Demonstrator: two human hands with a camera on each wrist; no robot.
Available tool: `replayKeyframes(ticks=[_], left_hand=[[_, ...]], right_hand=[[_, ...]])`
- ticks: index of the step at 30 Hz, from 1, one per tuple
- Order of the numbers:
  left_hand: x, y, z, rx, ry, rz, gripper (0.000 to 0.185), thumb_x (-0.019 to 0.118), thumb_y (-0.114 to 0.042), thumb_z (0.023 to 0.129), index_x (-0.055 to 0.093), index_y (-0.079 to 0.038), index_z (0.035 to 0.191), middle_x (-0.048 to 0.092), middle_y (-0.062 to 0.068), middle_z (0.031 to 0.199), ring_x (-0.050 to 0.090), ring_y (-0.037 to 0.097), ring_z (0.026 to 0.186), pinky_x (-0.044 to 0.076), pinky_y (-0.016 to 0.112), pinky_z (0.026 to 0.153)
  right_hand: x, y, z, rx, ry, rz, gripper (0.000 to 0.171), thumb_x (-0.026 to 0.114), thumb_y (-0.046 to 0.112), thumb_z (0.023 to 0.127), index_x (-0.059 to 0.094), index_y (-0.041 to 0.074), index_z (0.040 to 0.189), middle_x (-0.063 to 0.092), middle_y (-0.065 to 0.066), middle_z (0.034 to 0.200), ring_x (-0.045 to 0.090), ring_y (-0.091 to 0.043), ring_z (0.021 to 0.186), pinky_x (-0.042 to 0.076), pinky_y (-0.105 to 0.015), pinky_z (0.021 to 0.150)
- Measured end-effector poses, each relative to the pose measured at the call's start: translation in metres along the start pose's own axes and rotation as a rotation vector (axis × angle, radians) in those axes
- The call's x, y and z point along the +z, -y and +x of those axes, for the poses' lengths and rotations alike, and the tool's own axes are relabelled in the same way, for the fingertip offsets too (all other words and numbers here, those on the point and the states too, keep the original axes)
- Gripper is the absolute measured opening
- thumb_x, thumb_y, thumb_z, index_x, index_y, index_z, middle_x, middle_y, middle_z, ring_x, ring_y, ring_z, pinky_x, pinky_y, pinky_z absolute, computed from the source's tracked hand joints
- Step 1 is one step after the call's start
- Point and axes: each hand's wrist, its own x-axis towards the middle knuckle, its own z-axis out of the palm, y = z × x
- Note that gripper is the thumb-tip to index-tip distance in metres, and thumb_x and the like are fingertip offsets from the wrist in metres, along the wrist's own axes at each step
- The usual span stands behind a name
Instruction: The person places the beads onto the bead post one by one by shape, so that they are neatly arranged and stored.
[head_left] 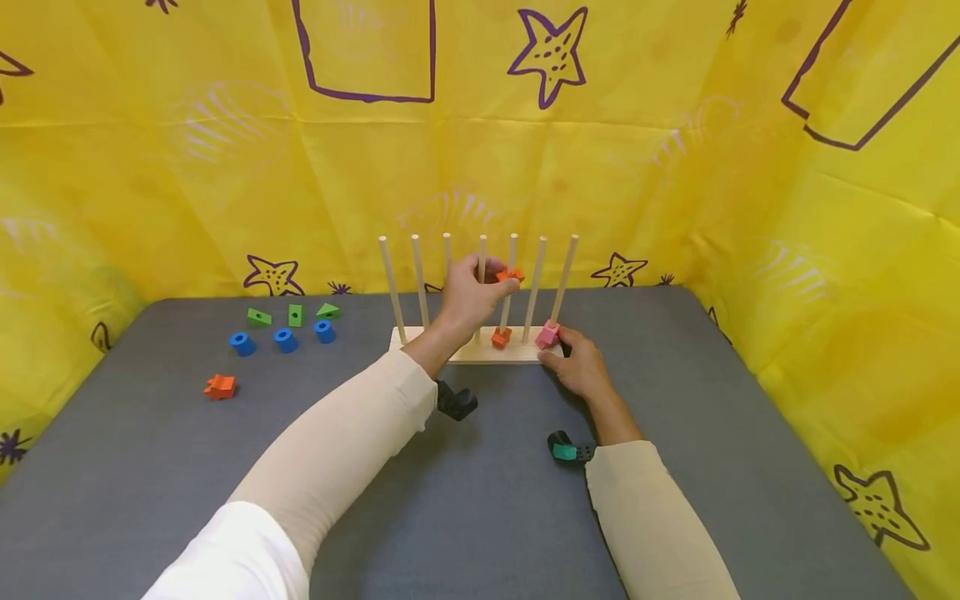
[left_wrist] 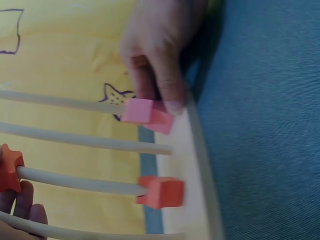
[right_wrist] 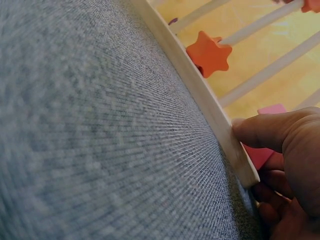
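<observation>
Seven upright pegs point(head_left: 392, 287) rise from the wooden base point(head_left: 487, 356), and I have narrow gaps between them to work in. The base lies near the far edge of the grey table point(head_left: 480, 517), where the yellow cloth point(head_left: 337, 200) walls me off. In front of the base the tabletop stretches toward me, and its right edge lies well apart from my right hand point(head_left: 585, 367).

My left hand point(head_left: 471, 296) pinches an orange star point(head_left: 510, 276) partway up the fifth peg from the left; the fourth peg stands across that hand. A second orange star point(head_left: 501, 337) sits at the foot of the fifth peg, below the held one. My right thumb and fingers are clamped on the base's right end, beside the pink shape point(head_left: 548, 336) at the foot of the seventh peg.

My left forearm hides part of the base. Off to the left I see three green blocks point(head_left: 296, 315), three blue cylinders point(head_left: 285, 340) and, nearer me, an orange piece point(head_left: 221, 387).
</observation>
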Motion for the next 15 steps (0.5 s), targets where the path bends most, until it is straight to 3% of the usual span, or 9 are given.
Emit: replayKeyframes(ticks=[15], left_hand=[[0.006,0.047,-0.011,-0.095,-0.025,0.101,0.027,0.08,-0.009,0.08,0.063,-0.002,0.099,0.061,0.01,0.091,0.058,0.024,0.086,0.051,0.033,0.076]], right_hand=[[0.001,-0.001,0.001,0.011,-0.017,-0.008,0.053,0.069,0.02,0.087,0.054,0.0,0.134,0.049,-0.022,0.137,0.043,-0.039,0.126,0.03,-0.052,0.106]])
